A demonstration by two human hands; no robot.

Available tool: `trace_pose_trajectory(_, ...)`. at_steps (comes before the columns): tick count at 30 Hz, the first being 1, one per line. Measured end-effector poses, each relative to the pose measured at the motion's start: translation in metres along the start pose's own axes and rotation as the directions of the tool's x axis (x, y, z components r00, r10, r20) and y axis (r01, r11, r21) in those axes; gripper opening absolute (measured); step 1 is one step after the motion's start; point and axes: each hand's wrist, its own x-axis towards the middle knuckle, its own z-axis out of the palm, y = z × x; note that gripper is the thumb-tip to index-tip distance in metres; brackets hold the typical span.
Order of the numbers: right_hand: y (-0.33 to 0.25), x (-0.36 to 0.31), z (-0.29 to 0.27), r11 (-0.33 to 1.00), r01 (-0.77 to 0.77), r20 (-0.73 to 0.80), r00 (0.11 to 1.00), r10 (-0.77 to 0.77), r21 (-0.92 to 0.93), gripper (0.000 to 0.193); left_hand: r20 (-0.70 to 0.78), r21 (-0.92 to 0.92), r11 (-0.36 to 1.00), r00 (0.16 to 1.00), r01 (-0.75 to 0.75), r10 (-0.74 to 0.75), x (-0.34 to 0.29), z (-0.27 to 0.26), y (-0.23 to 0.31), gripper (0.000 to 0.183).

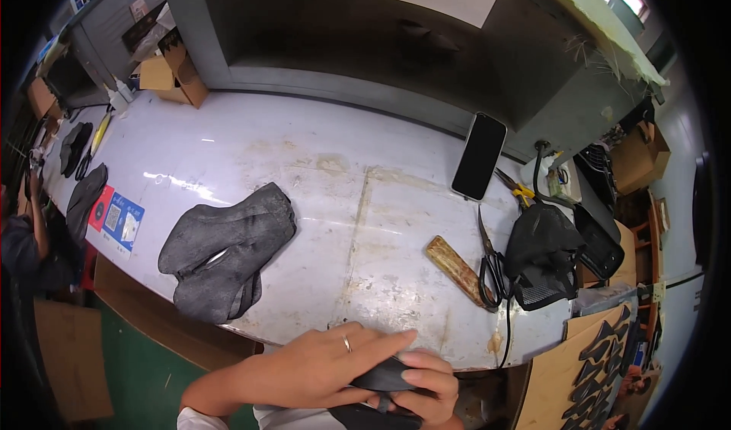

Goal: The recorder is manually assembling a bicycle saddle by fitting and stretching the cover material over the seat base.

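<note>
Left hand (pixel 343 361)'s fingers lie together over a black leather-like piece (pixel 383 376), grip unclear; right hand (pixel 431 388) pinches it; this piece seems midway; whether the grey pieces (pixel 247 221) are finished, I cannot tell.

Passable up the middle of the table (pixel 335 270), between grey pieces (pixel 228 240) at left and a rust-stained bar (pixel 455 269) at right, as far as the metal housing (pixel 304 78). Also passable between grey pieces and cardboard box (pixel 196 93). Obstructed at right by bar, scissors (pixel 487 240) and black mesh bag (pixel 542 243), close together; farther back, by phone (pixel 480 156) and yellow-handled pliers (pixel 522 192). Occupied at near edge by left hand (pixel 358 358) and right hand (pixel 430 384).
</note>
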Motion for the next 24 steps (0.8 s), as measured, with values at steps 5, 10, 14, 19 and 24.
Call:
trace_pose_trajectory(5,0.009,-0.002,0.009,0.98,-0.031,-0.317,0.948,-0.034,-0.196,0.027,-0.023,0.172,0.972,0.986,-0.158,0.164,-0.009,0.008,-0.004,0.053)
trace_pose_trajectory(10,0.012,-0.019,-0.001,0.975,0.1,-0.062,0.991,-0.115,-0.199,0.033,-0.058,0.432,0.88,0.968,-0.196,0.244,-0.012,0.011,-0.013,0.051)
trace_pose_trajectory(14,0.018,-0.014,0.007,0.907,0.309,-0.151,0.92,-0.361,-0.285,0.028,-0.046,0.426,0.888,0.976,-0.172,0.211,-0.016,0.012,-0.014,0.052)
trace_pose_trajectory(19,0.01,-0.012,0.007,0.883,0.252,-0.174,0.924,-0.342,-0.395,0.029,0.026,0.407,0.882,0.968,-0.239,0.251,-0.021,0.007,-0.008,0.049)
trace_pose_trajectory(24,0.009,-0.005,0.001,0.915,0.231,-0.107,0.954,-0.28,-0.33,0.032,-0.033,0.433,0.861,0.95,-0.267,0.311,-0.015,0.008,-0.007,0.036)
